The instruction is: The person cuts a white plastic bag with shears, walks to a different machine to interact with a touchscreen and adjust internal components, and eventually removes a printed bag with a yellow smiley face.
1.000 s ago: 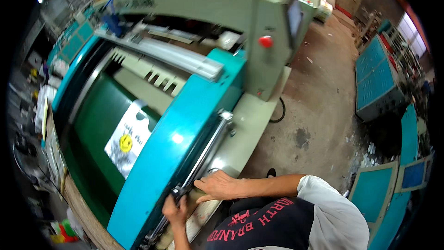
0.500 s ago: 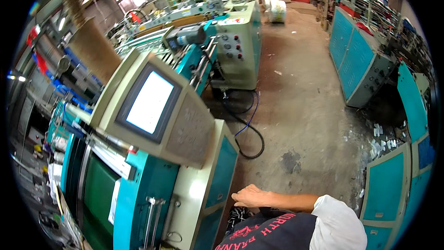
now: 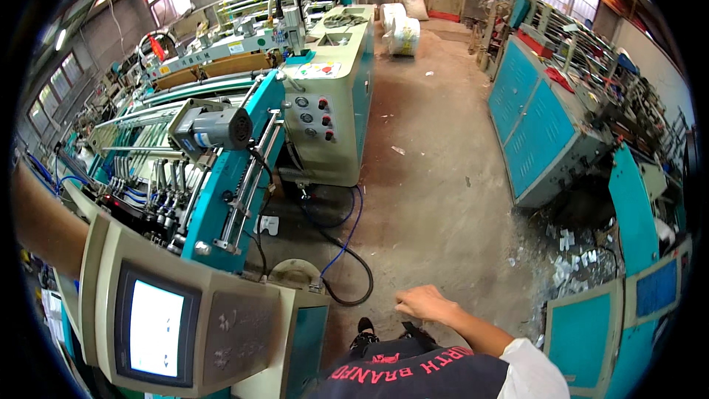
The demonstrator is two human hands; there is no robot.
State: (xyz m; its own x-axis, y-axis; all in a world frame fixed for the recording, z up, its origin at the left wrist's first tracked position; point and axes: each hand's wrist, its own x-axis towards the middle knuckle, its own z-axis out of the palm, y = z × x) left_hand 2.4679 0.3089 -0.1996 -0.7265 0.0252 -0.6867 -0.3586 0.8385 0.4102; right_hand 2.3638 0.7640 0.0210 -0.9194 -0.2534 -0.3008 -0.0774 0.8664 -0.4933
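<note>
My right hand [image 3: 425, 302] hangs in front of my dark apron [image 3: 413, 371], above the concrete floor. Its fingers are loosely bent, and I see nothing in them. A white sleeve covers the upper part of that arm. My left hand does not show. To the left of my right hand stands a beige control box with a lit screen [image 3: 156, 329], at some distance and not touched by it. Below the hand, one dark shoe [image 3: 365, 324] shows on the floor.
A teal and beige machine with a grey motor [image 3: 214, 129] stands ahead left. Black and blue cables [image 3: 362, 270] loop over the floor. Teal cabinets [image 3: 532, 114] line the right, with white scraps [image 3: 569, 266] beside them. White rolls [image 3: 402, 35] stand far ahead.
My view has shifted, and the control box now sits lower and farther left in it. The machine ahead appears nearer. My right hand has swung slightly right and stays without a visible object.
</note>
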